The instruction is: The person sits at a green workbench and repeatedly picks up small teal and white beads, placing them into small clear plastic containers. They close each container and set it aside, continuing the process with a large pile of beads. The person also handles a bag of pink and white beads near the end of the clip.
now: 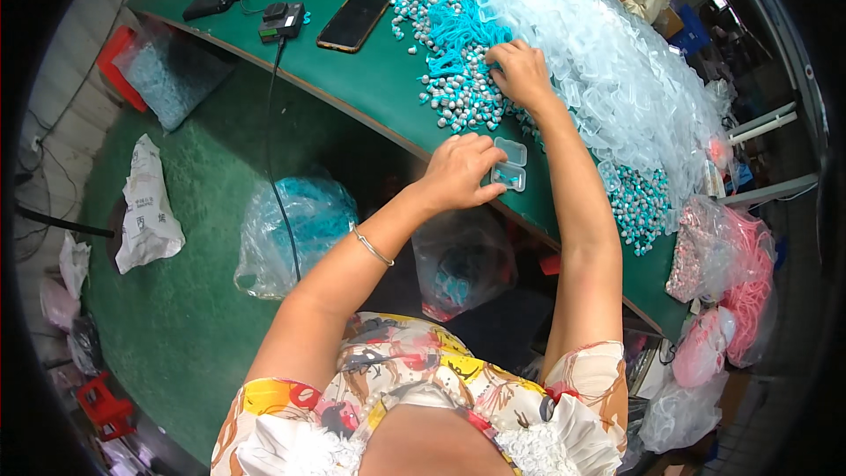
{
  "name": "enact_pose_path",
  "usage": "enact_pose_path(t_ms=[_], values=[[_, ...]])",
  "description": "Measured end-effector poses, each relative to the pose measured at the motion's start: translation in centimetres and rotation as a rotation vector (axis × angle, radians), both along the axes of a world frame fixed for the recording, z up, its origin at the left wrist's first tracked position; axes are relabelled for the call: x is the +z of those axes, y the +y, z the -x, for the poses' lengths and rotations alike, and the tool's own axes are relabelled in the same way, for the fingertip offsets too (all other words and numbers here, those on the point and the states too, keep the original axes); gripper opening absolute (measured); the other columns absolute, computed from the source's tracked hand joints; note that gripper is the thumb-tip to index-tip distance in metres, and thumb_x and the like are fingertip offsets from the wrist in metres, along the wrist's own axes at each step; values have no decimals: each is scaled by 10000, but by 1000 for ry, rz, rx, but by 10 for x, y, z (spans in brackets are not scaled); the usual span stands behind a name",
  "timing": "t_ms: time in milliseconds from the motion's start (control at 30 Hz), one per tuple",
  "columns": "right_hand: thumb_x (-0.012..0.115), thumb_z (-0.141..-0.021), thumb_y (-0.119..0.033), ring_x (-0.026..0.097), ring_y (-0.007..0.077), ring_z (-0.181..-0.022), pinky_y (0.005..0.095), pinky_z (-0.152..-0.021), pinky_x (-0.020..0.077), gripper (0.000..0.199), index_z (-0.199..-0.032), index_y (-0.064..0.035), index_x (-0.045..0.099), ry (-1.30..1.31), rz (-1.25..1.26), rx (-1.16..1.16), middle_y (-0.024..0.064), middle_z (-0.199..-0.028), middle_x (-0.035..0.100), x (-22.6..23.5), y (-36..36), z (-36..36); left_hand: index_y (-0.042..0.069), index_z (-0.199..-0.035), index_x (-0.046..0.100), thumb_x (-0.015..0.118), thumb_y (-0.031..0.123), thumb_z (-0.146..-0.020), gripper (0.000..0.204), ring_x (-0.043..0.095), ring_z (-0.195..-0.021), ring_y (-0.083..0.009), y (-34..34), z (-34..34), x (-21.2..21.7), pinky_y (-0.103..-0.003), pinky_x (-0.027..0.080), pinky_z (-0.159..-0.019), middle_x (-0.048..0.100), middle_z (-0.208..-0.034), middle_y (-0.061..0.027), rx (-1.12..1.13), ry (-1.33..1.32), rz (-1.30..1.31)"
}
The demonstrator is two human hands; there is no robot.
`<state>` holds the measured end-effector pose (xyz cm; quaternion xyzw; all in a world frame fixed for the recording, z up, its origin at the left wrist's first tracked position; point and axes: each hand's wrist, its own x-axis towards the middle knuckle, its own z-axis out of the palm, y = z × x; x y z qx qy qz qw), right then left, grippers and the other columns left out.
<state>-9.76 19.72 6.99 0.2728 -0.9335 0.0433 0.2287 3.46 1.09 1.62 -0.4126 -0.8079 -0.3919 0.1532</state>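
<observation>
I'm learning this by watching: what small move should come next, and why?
Probably the right hand should draw a piece from the teal cords toward the open case: it is at the cords' edge, while the left hand is at the case.

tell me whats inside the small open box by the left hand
The box holds something teal; the left fingers cover its left edge, so anything beneath them can't be seen.

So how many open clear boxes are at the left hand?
1: an open clear box by the left hand, near the edge of the green table, with something teal inside. Another could be hidden under the hand.
</observation>
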Motion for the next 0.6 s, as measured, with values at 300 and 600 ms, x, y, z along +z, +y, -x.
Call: enact_pose_path(t_ms=[300, 600], values=[[731, -785, -23, 696, 231, -873, 333, -796, 541, 233, -1015, -27, 697, -72, 629, -30, 117, -962, 719, -3, 22, -59, 121, -1026, 655, 793, 328, -705, 406, 582, -882, -263, 1, 0, 1, -400, 464, -786, 577, -891, -55, -1, 0, 2], [727, -772, -11, 666, 239, -816, 338, -752, 512, 170, -936, -24, 685, -258, 645, -44, 94, -879, 688, -3, 21, -187, 116, -1036, 670, 826, 312, -688, 429, 600, -936, -255, -1, -1, 6, -407, 464, -825, 610, -913, -45, -7, -125, 35]])
